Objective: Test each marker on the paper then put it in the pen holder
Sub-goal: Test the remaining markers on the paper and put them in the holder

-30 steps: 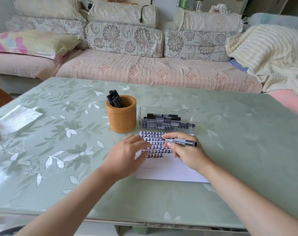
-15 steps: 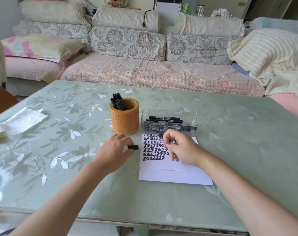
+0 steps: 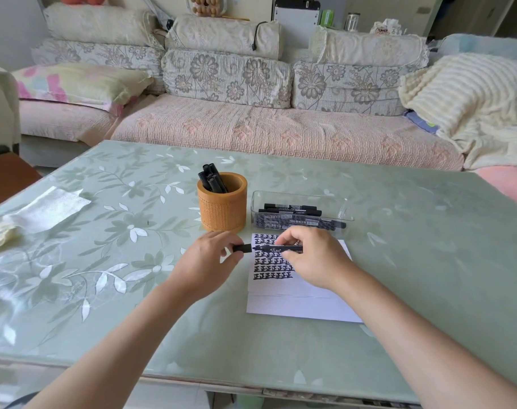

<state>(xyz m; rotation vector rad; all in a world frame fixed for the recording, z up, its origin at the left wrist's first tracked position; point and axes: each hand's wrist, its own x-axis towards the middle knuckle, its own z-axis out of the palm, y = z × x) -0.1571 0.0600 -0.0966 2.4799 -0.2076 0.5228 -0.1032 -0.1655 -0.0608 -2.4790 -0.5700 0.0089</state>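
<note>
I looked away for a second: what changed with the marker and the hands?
The right hand lifted the marker from writing on the paper and turned it level, tip now almost at the cap pinched in the left hand. The pen holder and clear box stayed put.

Orange pen holder; black markers; green floral table.

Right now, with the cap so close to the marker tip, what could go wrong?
1. The marker tip faces the cap pinched by the left hand; if they miss, ink may stain the fingers.
2. The right hand is low over the paper; it might smear the written marks.
3. The pen holder stands just behind the left hand and could be bumped.
</note>
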